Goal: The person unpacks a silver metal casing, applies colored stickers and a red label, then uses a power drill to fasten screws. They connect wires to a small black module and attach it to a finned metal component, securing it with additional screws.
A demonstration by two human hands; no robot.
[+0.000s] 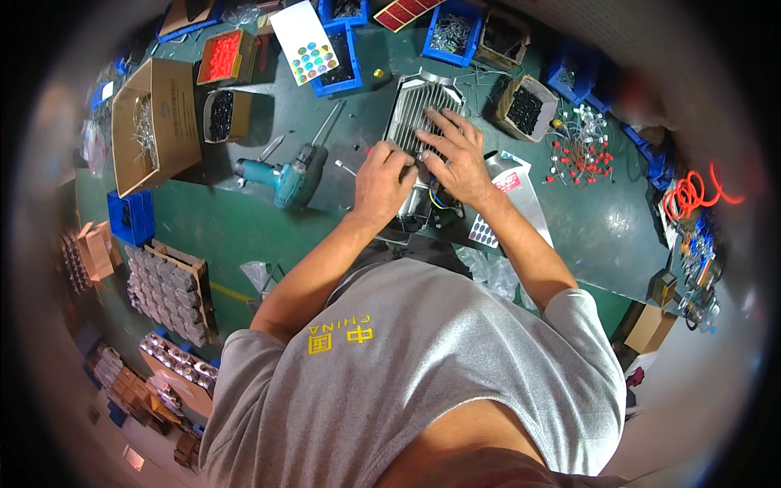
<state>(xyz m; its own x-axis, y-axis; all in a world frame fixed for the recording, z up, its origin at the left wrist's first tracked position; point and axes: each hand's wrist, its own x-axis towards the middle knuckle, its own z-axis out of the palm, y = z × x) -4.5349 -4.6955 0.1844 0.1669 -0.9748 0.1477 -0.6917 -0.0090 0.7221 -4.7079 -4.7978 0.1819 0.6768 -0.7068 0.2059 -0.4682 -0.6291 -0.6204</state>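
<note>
A silver metal housing with long parallel fins [404,110] lies on the green workbench in front of me. My right hand [460,159] rests on its fins with the fingers stretched out and apart. At the near left edge of the fins, my left hand [381,184] is closed, its fingertips pinched together; whatever they hold is too small or hidden to make out. Below the hands, a shiny rounded metal part [412,205] belongs to or sits against the housing. Coloured wires [442,198] come out beside it, under my right wrist.
A teal power drill [281,180] and a screwdriver [328,122] lie to the left. Small-parts boxes stand around: red caps [223,57], black parts [525,111], screws in a blue bin [450,34]. Sticker sheets [306,47] and red-tipped wires [579,154] are nearby.
</note>
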